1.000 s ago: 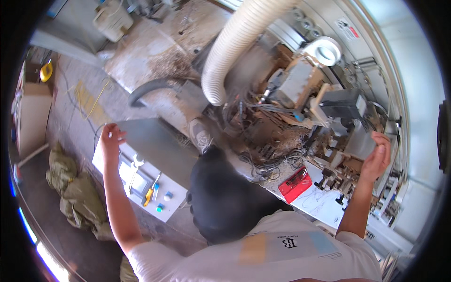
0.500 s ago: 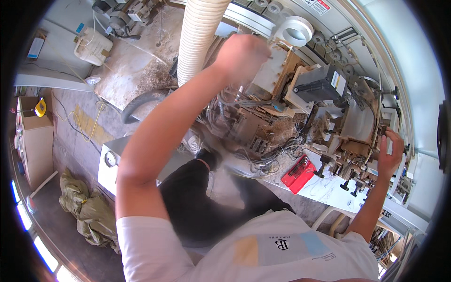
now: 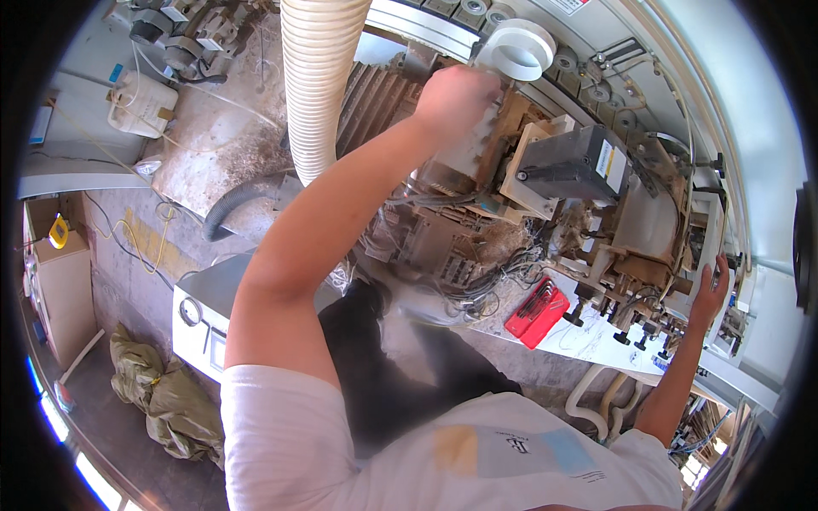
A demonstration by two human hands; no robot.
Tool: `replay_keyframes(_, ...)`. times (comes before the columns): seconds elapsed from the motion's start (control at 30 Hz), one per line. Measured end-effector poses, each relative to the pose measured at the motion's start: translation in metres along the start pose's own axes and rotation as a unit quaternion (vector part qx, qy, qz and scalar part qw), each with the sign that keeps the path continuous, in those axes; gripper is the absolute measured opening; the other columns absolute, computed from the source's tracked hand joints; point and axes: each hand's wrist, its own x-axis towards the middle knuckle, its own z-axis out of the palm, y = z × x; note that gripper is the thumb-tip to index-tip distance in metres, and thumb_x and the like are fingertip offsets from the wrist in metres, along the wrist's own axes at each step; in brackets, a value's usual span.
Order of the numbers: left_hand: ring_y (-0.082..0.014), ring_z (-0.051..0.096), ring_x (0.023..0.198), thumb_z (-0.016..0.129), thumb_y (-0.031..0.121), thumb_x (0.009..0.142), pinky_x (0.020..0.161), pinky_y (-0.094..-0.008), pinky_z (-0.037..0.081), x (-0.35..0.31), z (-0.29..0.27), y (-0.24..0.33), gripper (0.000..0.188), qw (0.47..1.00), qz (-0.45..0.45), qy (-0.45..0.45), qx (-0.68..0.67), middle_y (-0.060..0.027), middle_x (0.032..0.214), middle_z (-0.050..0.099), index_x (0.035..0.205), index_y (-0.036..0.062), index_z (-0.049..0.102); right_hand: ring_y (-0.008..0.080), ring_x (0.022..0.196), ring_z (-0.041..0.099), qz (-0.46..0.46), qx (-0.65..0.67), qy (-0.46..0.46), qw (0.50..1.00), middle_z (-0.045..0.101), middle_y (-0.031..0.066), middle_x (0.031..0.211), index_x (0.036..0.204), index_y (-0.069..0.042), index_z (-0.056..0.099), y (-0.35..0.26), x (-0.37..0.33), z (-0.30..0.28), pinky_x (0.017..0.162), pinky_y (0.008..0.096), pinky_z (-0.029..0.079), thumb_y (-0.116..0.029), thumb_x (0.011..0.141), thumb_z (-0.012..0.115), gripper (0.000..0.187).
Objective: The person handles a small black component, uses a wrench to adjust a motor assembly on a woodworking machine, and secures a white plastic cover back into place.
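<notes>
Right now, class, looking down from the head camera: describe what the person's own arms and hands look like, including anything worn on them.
Both arms are bare from the short white T-shirt sleeves down. The left hand and right hand wear no gloves; no watch, ring or bracelet shows. The white T-shirt bears a small dark printed mark between a yellow square patch and a pale blue one.

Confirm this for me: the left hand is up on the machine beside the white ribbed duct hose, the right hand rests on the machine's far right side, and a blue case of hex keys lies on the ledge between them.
One detail is wrong: the case of hex keys is red, not blue, as the head view shows. The rest stands: the left hand is up on the machine beside the white ribbed duct hose, and the right hand rests on its far right side.
</notes>
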Motion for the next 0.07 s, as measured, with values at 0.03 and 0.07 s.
replay_keyframes(0.03, -0.0318, 0.069, 0.09, 0.075, 0.012, 0.08, 0.078, -0.0429, 0.056, 0.002, 0.0012, 0.0003, 0.012, 1.0, 0.009, -0.01, 0.011, -0.0099, 0.091, 0.072, 0.092, 0.0113, 0.072, 0.0269, 0.14, 0.047, 0.005, 0.004, 0.004, 1.0, 0.05, 0.0131, 0.153, 0.138, -0.005, 0.057, 0.0051, -0.0008, -0.0002, 0.118, 0.0394, 0.034, -0.019, 0.101, 0.063, 0.04)
replay_keyframes(0.07, -0.0312, 0.069, 0.092, 0.076, 0.012, 0.079, 0.078, -0.0421, 0.056, 0.0037, 0.0027, 0.0009, 0.014, 1.0, 0.016, -0.017, 0.021, -0.01, 0.091, 0.072, 0.092, 0.0112, 0.071, 0.0271, 0.14, 0.047, 0.008, 0.008, 0.008, 1.0, 0.049, 0.0132, 0.153, 0.138, -0.005, 0.057, 0.0072, -0.0006, 0.0003, 0.118, 0.0397, 0.034, -0.019, 0.101, 0.063, 0.04)
